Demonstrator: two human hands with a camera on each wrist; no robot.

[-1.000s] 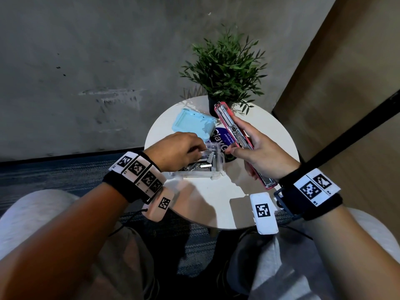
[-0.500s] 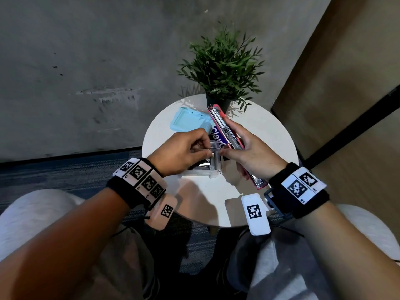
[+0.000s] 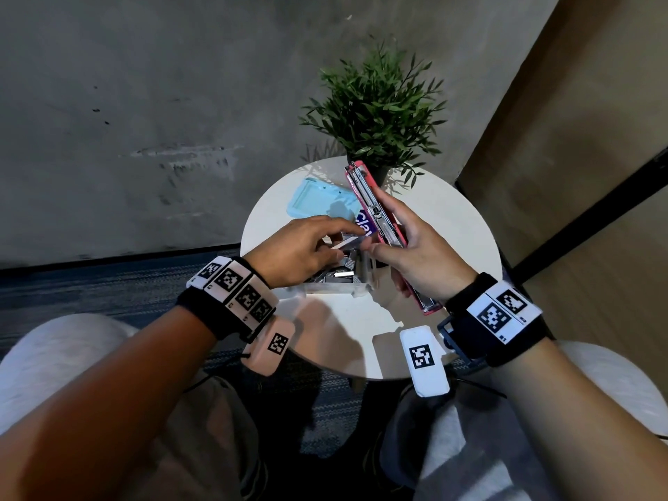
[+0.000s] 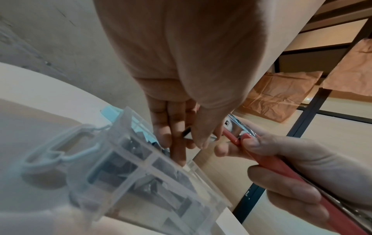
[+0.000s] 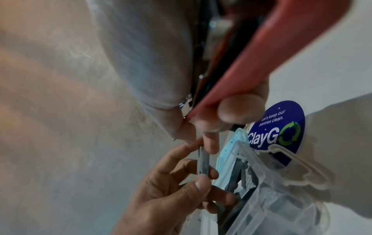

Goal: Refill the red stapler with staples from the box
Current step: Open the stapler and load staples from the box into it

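My right hand (image 3: 415, 254) grips the red stapler (image 3: 376, 215), which is swung open with its metal staple channel facing up and its far end toward the plant. My left hand (image 3: 327, 247) pinches a grey strip of staples (image 3: 350, 243) between thumb and fingers, just above the clear plastic staple box (image 3: 336, 283). In the right wrist view, the right thumb and index fingertip (image 5: 210, 143) touch the upper end of the staple strip (image 5: 203, 163). Several more strips lie in the staple box (image 4: 141, 171). The red stapler (image 4: 281, 167) sits close to the right of my left fingers (image 4: 177, 139).
The small round white table (image 3: 452, 218) also carries the box's light blue lid (image 3: 314, 200), a dark blue round ClayGo sticker (image 5: 277, 132) and a potted green plant (image 3: 379, 110) at the back. A grey wall is behind; my knees are under the near edge.
My left hand has come up out of the box with a strip of staples and brought it to the right hand's fingertips. The right hand still holds the stapler.
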